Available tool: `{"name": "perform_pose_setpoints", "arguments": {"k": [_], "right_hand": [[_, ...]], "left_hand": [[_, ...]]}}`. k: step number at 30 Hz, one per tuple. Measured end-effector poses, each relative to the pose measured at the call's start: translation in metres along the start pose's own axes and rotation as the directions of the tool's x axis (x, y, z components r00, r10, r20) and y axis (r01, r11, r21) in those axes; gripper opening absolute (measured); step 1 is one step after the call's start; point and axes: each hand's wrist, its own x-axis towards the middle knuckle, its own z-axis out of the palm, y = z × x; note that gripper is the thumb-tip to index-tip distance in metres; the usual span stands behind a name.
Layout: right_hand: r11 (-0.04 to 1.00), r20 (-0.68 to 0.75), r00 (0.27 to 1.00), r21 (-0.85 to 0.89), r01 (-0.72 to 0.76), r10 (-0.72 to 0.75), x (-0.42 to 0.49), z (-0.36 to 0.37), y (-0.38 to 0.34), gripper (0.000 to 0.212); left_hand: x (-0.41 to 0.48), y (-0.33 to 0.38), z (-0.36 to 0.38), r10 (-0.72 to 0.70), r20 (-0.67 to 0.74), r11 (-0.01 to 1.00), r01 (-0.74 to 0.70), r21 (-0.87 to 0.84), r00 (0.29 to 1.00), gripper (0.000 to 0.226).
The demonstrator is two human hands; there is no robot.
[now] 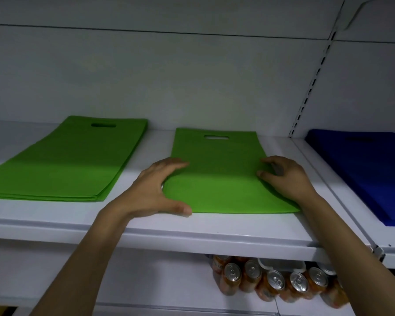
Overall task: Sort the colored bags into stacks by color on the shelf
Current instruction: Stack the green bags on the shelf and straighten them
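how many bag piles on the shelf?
3: green stack left; green bag centre; blue stack right, cut off by the frame. More may be out of view.

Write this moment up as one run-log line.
state: lone green bag flat on shelf | left hand: touches its left edge | right hand: fingers curled on its right side | green bag stack: left | blue bag stack: right

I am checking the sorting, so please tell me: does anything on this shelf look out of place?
Yes. One green bag lies alone in the middle, apart from the green stack at the left, so green sits in two places. The left hand and right hand rest on it.
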Motion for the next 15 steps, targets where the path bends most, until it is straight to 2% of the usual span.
{"name": "perform_pose_setpoints", "arguments": {"k": [2,6,8,11,15], "right_hand": [[1.000,-0.001,1.000,-0.005,-0.002,0.002,0.000,0.000,0.000,0.039],[1.000,-0.003,1.000,-0.014,-0.007,0.007,-0.001,0.000,-0.001,0.038],[1.000,-0.007,1.000,-0.019,-0.001,0.001,-0.001,0.000,-0.002,0.038],[1.000,-0.030,1.000,-0.003,-0.008,0.008,-0.001,0.001,-0.002,0.038],[0.999,-0.055,0.998,0.046,-0.012,0.014,-0.002,0.001,-0.003,0.037]], "left_hand": [[-0.001,0.000,-0.001,0.030,0.052,0.995,-0.035,0.097,0.998,0.108],[-0.004,-0.001,-0.001,0.050,0.030,0.999,-0.051,0.006,0.998,0.087],[-0.006,-0.001,-0.001,0.053,0.023,0.999,-0.053,0.002,0.998,0.086],[-0.012,0.004,-0.002,0.080,-0.043,0.996,-0.078,0.046,0.996,0.088],[-0.020,0.008,0.000,0.153,-0.133,0.983,-0.137,0.120,0.979,0.080]]}}
